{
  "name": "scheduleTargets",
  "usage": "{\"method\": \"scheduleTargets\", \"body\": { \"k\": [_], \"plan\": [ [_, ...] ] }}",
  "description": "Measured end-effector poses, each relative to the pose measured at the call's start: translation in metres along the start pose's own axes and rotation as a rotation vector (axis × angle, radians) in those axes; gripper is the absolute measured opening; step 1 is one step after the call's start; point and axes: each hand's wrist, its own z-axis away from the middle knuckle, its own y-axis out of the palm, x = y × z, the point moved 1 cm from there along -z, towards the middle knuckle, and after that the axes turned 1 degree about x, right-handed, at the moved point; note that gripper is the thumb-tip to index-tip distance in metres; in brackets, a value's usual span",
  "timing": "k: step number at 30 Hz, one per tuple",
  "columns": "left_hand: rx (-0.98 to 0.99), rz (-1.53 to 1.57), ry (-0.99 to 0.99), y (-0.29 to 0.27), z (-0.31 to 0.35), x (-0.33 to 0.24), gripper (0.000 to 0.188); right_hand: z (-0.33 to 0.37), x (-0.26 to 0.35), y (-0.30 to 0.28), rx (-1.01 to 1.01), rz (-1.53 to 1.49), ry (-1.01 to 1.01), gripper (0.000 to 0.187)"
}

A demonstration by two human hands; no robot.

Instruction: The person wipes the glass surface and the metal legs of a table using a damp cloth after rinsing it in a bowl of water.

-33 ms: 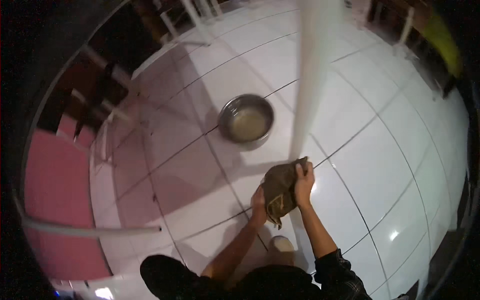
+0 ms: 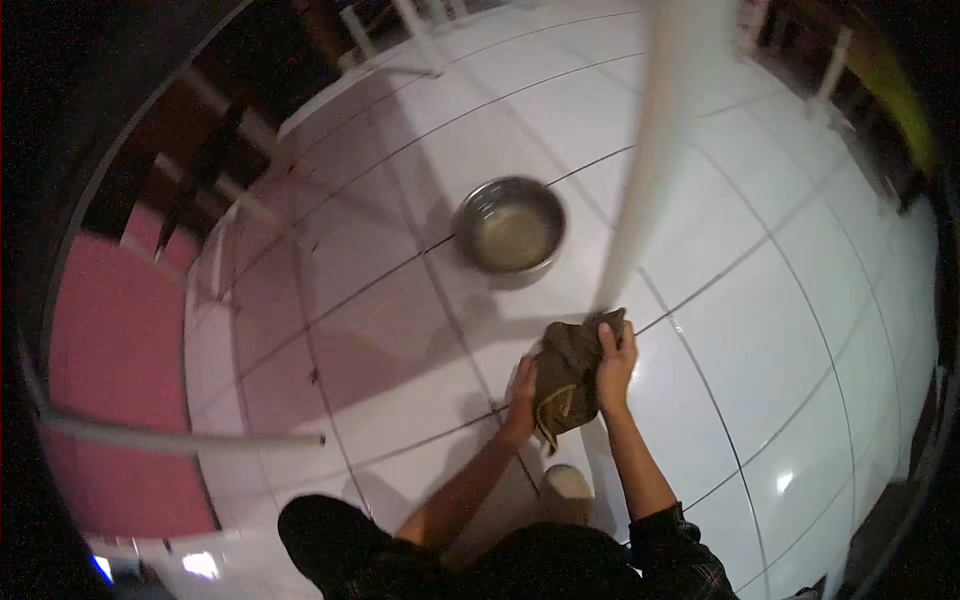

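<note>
A crumpled brown cloth (image 2: 567,375) with a yellowish edge is held between my two hands, above the tiled floor. My left hand (image 2: 521,402) is closed against its left side, with the fingers partly hidden. On the other side, my right hand (image 2: 615,365) grips the cloth's upper right corner, the thumb lying on top. A white pole (image 2: 640,190), blurred, comes down from the top of the picture to just behind the cloth. Whether the cloth touches the pole I cannot tell. Farther off stands a round metal bowl (image 2: 510,232) holding cloudy liquid.
White floor tiles (image 2: 750,340) spread around me. A white bar (image 2: 190,440) juts in from the left, near a pink surface (image 2: 130,380). White furniture legs (image 2: 415,35) stand at the back, and a yellow-green thing (image 2: 895,100) is at the far right.
The bowl and the pole sit slightly farther right in the picture, as the view has shifted. The cloth has changed its folds a little between my hands, and both hands stay on it.
</note>
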Motion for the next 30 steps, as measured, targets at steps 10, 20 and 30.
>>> {"method": "scheduleTargets", "body": {
  "k": [10,20,30],
  "plan": [
    [0.553,-0.381,-0.440,-0.044,0.093,-0.207,0.055,0.065,0.087,0.091,0.881,-0.195,-0.031,0.038],
    [0.001,-0.689,-0.286,-0.209,0.290,-0.311,0.050,0.117,0.012,0.272,1.185,0.464,-0.373,0.027],
    [-0.781,-0.033,0.100,-0.298,0.415,-0.227,0.043,0.208,-0.061,0.480,1.582,0.999,-1.272,0.011]
  ]
}}
